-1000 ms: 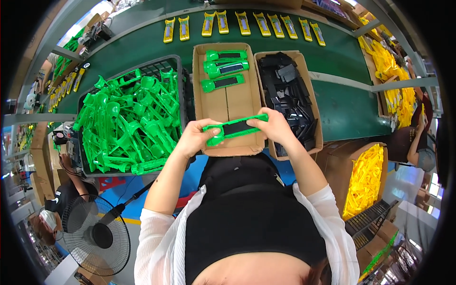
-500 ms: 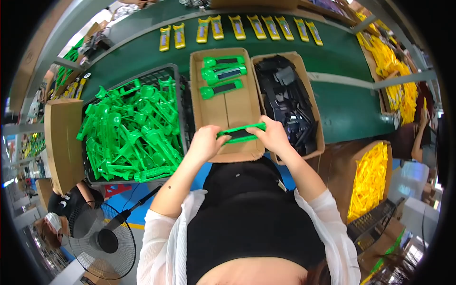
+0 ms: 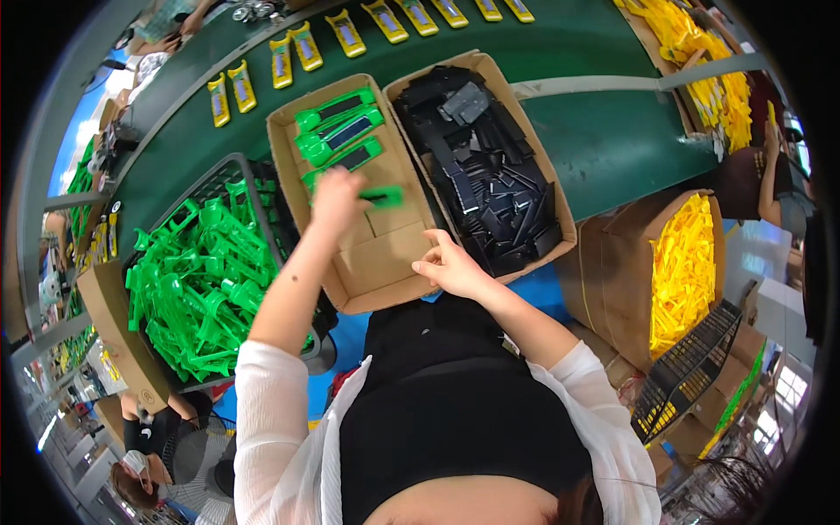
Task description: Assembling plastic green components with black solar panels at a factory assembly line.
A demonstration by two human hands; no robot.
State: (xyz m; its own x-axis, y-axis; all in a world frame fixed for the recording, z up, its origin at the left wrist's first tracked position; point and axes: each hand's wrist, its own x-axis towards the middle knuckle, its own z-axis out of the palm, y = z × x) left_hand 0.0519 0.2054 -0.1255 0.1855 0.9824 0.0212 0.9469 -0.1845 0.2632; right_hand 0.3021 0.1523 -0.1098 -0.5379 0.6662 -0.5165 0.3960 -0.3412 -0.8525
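My left hand point(image 3: 336, 199), smeared by motion, is closed on a green plastic housing point(image 3: 385, 197) over the shallow cardboard box point(image 3: 376, 271). The dark strip that runs along this housing is blurred. Beyond it, several similar green housings with dark panels point(image 3: 348, 131) lie side by side at the far end of the box. Over the near right rim of that box hovers my right hand point(image 3: 451, 265), empty, its fingers apart. Just right of it stands a second cardboard box point(image 3: 567, 223) full of loose black plastic panels point(image 3: 490, 166).
A black crate point(image 3: 241, 166) at left is heaped with green housings point(image 3: 206, 289). Yellow housings point(image 3: 347, 35) stand in a row across the green bench point(image 3: 604, 131). At right is a large carton point(image 3: 612, 254) of yellow parts. A fan point(image 3: 201, 455) and another person point(image 3: 144, 464) are at lower left.
My left hand has carried the green housing forward and left. The right hand has let go of it and stays near the box's near edge. The whole view has turned and shifted.
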